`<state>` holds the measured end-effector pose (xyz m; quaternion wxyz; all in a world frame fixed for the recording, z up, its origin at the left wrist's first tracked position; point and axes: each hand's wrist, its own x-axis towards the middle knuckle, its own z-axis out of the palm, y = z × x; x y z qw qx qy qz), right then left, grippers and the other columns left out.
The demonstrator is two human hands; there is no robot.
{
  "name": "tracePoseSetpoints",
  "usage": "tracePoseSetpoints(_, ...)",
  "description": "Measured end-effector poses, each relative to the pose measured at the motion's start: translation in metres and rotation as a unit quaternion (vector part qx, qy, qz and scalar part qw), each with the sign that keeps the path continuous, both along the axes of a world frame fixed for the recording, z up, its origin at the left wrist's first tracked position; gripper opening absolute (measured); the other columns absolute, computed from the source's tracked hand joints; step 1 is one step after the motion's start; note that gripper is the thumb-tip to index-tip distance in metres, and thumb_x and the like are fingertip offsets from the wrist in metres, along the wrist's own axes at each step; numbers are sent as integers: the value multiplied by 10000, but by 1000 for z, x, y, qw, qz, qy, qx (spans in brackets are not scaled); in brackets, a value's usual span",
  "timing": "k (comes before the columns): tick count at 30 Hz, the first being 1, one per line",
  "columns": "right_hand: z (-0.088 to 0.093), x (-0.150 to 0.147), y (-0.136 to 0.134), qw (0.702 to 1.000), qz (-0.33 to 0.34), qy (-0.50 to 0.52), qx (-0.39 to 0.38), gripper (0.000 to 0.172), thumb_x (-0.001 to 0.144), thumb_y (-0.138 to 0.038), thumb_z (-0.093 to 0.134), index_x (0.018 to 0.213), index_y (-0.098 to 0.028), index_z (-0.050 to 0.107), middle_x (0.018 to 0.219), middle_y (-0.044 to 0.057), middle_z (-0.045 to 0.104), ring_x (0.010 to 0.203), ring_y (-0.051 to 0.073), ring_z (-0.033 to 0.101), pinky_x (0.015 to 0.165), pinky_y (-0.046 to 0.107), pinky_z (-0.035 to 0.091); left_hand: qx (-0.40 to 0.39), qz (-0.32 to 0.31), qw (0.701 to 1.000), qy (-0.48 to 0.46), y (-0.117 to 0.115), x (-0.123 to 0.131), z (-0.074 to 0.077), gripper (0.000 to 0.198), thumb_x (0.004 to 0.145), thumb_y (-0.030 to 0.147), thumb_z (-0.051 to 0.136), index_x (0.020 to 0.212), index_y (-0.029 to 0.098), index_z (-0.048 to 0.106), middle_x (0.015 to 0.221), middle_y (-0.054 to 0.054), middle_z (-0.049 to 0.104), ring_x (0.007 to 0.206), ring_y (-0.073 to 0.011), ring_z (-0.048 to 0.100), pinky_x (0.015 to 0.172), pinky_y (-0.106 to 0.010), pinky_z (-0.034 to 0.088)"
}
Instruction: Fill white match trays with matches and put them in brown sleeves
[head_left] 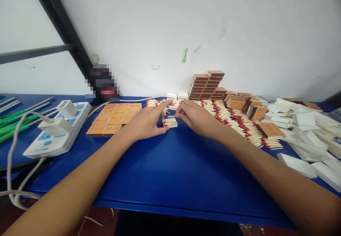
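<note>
A small white matchbox tray (170,125) with some matches in it lies on the blue table between my hands. My left hand (145,122) grips its left end, thumb at the near corner and other fingers behind, the index finger stretched out above. With fingertips pinched, my right hand (195,118) holds a match (171,116) just over the tray's far side. Loose red-tipped matches (226,117) spread in rows behind and to the right of my hands. Closed orange matchboxes (114,117) stand in a block left of my left hand.
Stacked matchboxes (206,86) lean near the wall, with more matchbox covers (237,102) beside them. White empty trays (303,122) pile up at right. A power strip (61,133) with cables and green-handled rods (16,122) lie at left. The blue table's (170,179) front edge is near me.
</note>
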<state>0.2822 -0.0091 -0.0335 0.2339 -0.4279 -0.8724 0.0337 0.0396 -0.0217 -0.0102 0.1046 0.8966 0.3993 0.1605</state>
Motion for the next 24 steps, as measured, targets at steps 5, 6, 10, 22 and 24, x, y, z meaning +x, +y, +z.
tracePoseSetpoints(5,1,-10,-11,999,14,-17,-32,135,1038,-214,548,917,-208,607,1022,94,623,959,240,596,830,356,452,2,1,1000,3,0,0,1,900,896,318,727,1674,251,279,1127,-39,782,978,-244,715,772,-328,478)
tracePoseSetpoints(6,0,-9,-11,999,15,-7,-34,126,1039,-225,551,931,-207,612,1023,91,621,955,237,594,828,356,452,2,1,1000,3,0,0,1,898,895,315,726,1672,250,280,1121,-38,781,976,-242,715,772,-327,478)
tracePoseSetpoints(10,-2,-5,-11,998,25,24,-50,84,1014,-248,606,944,-208,631,974,66,618,905,217,587,791,332,444,-1,2,1000,3,0,0,2,884,896,315,721,1666,253,292,1127,-35,777,957,-235,712,763,-324,473)
tracePoseSetpoints(22,3,-22,12,981,-127,82,-121,134,960,-280,698,867,-186,715,809,19,719,708,153,596,645,279,388,-18,29,999,-22,8,-26,29,925,802,329,798,1622,237,381,1025,-26,768,858,-215,694,761,-303,504)
tracePoseSetpoints(24,1,-28,18,977,-146,77,-135,154,949,-319,724,875,-184,721,843,25,741,728,153,615,646,275,393,-15,55,998,-23,11,-34,36,952,788,341,811,1627,230,376,999,-25,765,816,-206,684,737,-299,501)
